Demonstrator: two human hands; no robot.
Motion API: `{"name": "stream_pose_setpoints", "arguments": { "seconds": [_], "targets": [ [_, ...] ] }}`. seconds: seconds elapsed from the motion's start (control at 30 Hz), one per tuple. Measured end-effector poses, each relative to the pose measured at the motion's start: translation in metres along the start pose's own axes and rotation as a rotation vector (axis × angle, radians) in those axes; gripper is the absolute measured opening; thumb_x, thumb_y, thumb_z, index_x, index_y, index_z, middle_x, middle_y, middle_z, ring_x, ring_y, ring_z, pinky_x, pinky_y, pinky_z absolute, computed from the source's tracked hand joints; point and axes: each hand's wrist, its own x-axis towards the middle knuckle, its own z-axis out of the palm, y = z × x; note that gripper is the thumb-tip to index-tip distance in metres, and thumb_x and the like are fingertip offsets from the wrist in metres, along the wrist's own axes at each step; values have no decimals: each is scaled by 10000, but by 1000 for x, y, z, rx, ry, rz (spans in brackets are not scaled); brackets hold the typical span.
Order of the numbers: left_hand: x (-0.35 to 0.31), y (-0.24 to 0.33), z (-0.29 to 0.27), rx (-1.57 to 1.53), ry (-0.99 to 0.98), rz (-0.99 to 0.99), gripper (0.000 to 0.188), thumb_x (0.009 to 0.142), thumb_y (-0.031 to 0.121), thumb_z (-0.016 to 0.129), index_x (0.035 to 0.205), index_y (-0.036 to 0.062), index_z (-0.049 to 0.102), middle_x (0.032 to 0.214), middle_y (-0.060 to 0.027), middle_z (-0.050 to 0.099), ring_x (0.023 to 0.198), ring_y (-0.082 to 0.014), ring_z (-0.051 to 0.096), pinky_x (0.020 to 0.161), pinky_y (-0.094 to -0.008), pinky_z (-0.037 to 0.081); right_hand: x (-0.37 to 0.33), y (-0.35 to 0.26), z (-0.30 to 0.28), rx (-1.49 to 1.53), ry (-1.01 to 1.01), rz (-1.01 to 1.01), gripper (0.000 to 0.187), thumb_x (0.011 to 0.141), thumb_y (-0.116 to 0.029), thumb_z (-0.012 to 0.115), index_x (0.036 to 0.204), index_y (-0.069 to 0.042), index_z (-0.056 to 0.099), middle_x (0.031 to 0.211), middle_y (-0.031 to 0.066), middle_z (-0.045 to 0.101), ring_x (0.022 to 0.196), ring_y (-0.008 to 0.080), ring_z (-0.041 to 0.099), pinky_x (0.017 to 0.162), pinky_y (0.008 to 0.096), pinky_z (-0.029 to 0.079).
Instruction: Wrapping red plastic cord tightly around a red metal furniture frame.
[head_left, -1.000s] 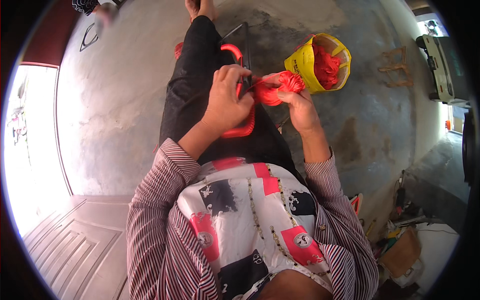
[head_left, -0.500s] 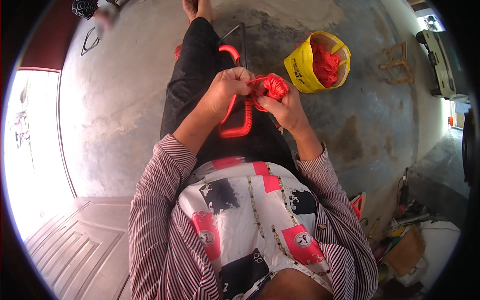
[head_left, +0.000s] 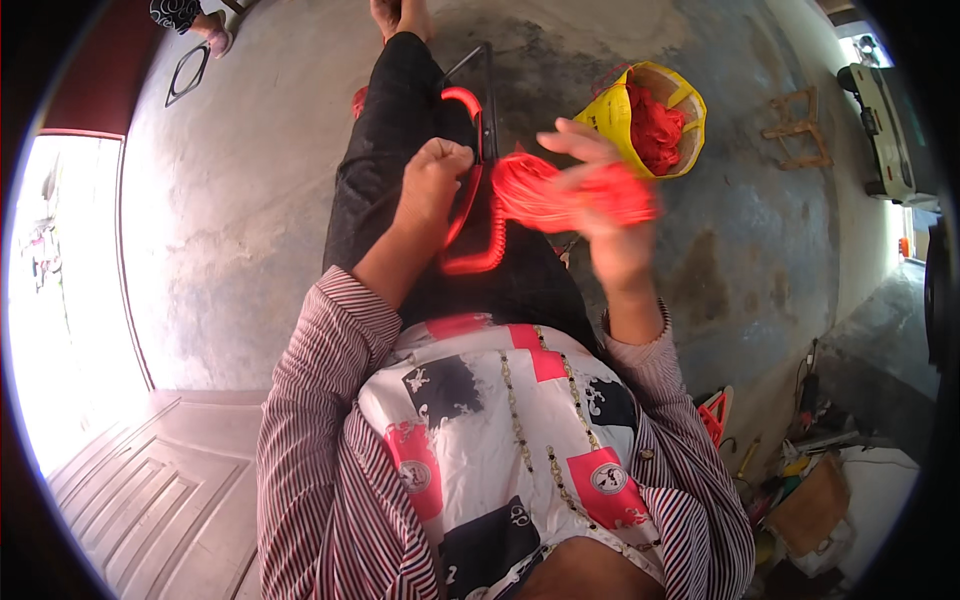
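Observation:
A dark metal frame (head_left: 488,110) rests over my lap, with red cord wound tightly around its curved parts (head_left: 497,240). At its left side my left hand (head_left: 435,180) is closed, thumb and fingers pressed together; what it grips, if anything, is hidden. A red stretch of the frame passes beside that hand. To the right, my right hand (head_left: 608,225) holds a loose bundle of red cord (head_left: 530,190), which spreads across the palm and between the fingers. Both that hand and the bundle are smeared by motion.
A yellow bag (head_left: 615,120) with more red cord (head_left: 655,130) inside stands on the floor, just beyond my right hand. Farther right lies a small wooden frame (head_left: 797,130). Assorted clutter (head_left: 815,500) sits at the lower right. Another person's foot (head_left: 218,35) shows at the upper left.
My right hand has moved right with the cord bundle, which has gone from compact to loosely spread. My left hand has drawn slightly left, away from it. The other person's foot has come into clearer view.

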Motion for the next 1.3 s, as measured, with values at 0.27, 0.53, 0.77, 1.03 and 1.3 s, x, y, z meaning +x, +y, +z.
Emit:
{"name": "stream_pose_setpoints", "arguments": {
  "seconds": [0.27,0.53,0.77,1.03,1.3],
  "targets": [
    [-9,-27,14,-153,-159,-80,444,747,59,519,1177,-49,508,970,-41,540,848,-118,486,812,-237,389,25,-38,-57,449,466,141,187,899,-183,536,789,-31,544,684,48,500,646,171,506,628,296,449],
    [-25,-31,12,-138,-189,-82,456,736,60,497,1184,-22,511,893,-7,508,836,-120,447,807,-235,361,-23,29,31,236,21,802,173,870,-106,667,1000,-25,585,768,-4,586,589,71,539,568,246,472],
    [-23,-31,14,-198,-194,-184,328,734,43,499,1059,22,537,839,9,499,713,-103,417,714,-223,339,-24,-8,23,376,-82,686,139,805,1,611,937,-15,571,734,-9,566,586,50,519,537,222,422],
    [-14,-36,1,-375,-377,-243,113,878,82,521,986,65,547,832,8,540,727,-94,467,694,-227,356,-9,21,30,136,11,976,245,884,-247,684,905,-9,632,702,17,596,593,84,557,569,238,449],
    [-6,-53,0,-229,-334,-182,114,956,181,583,886,91,592,719,56,547,577,-52,427,551,-208,336,-13,21,52,199,-89,884,214,804,-158,643,869,43,677,759,51,673,698,121,620,664,273,477]
  ]
}}
